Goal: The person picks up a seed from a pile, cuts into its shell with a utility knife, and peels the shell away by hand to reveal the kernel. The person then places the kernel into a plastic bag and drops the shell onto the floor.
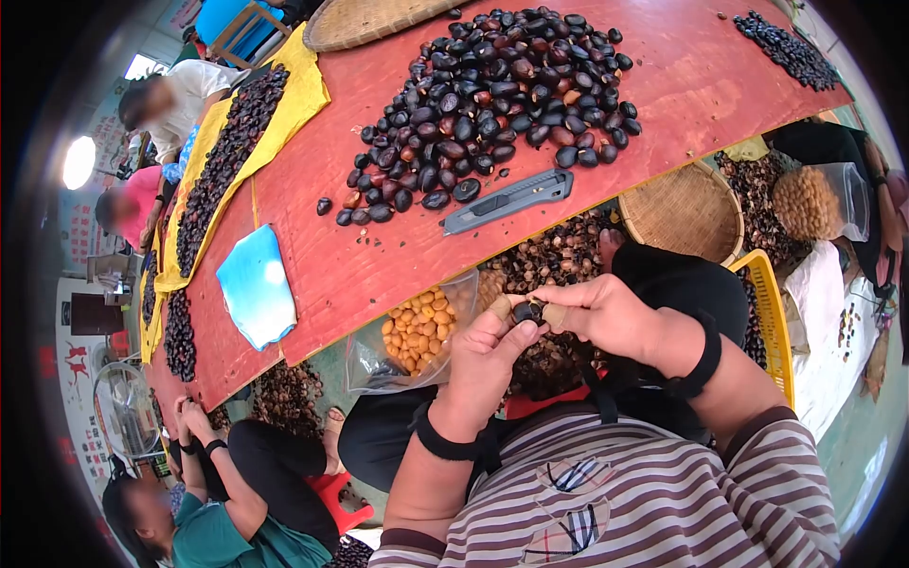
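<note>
My left hand (485, 355) and my right hand (620, 317) meet just beyond the table's near edge. Between their pinched fingertips is a dark, glossy nut (528, 312), partly hidden by thumbs and fingers. Tan wrappings cover some of the fingertips. Below and left of my hands, a clear plastic bag (459, 298) holds peeled yellow-orange kernels (417, 331). Broken brown shells (559, 256) lie heaped beneath and beyond my hands. On the red table (379, 275), a grey utility knife (508, 201) lies in front of a large pile of dark nuts (492, 95).
A blue-and-white folded cloth (257, 287) and a yellow sheet (308, 80) with nuts lie on the table's left. At right are a woven basket (684, 210) and a yellow crate (778, 327). Co-workers sit around the table, one in a green shirt (222, 530) at lower left.
</note>
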Demonstrator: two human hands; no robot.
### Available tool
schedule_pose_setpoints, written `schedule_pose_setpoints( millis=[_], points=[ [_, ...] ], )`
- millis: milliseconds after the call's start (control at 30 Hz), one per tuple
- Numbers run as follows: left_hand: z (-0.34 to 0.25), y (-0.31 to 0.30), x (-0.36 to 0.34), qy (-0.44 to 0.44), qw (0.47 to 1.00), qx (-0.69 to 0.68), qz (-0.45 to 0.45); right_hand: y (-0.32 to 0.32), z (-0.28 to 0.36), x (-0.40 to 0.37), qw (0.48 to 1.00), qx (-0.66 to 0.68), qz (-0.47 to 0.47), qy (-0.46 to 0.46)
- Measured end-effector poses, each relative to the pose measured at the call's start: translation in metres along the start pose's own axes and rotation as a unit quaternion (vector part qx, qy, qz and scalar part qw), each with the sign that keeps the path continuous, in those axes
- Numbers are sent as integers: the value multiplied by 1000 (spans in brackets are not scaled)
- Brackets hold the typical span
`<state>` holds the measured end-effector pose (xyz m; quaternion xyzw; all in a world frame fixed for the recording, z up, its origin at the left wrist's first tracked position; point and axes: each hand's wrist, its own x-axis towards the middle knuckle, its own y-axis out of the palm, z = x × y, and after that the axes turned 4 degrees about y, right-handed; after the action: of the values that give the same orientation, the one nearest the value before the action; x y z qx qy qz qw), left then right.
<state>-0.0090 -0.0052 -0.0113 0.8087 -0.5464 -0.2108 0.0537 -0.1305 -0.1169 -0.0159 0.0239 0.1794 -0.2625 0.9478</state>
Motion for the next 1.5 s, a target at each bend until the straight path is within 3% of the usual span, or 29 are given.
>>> schedule_pose_setpoints(
  millis=[33,100,267,400,600,700,900,1100,1200,1400,1500],
  points=[
    [-1,0,0,-5,1000,-8,6,-4,8,-2,991,78,35,103],
    [-7,1,0,-12,999,-24,18,-10,17,-5,991,83,40,95],
    [-6,0,1,-31,999,-41,-10,-4,13,-13,998,-60,19,-26],
    [-2,-3,0,-13,1000,16,2,-4,21,-15,997,-45,62,26],
    [-3,-4,-2,-22,999,46,-19,2,-3,-7,996,-73,28,-37],
    [0,-6,-1,-30,997,62,-22,2,2,-7,994,-106,34,9],
    [0,-2,0,-43,998,34,-2,7,-2,-5,943,-297,-82,-122],
    [1,-5,1,-55,998,-17,-8,0,-9,-5,970,-204,-16,-131],
    [1,-5,-1,-43,999,-10,-11,0,0,-13,986,-148,31,-76],
    [5,-6,-1,-28,999,14,-16,3,-11,-8,997,-57,46,-26],
    [5,-7,0,-37,998,29,-30,9,-10,-8,995,-87,-1,-39]
  ],
)
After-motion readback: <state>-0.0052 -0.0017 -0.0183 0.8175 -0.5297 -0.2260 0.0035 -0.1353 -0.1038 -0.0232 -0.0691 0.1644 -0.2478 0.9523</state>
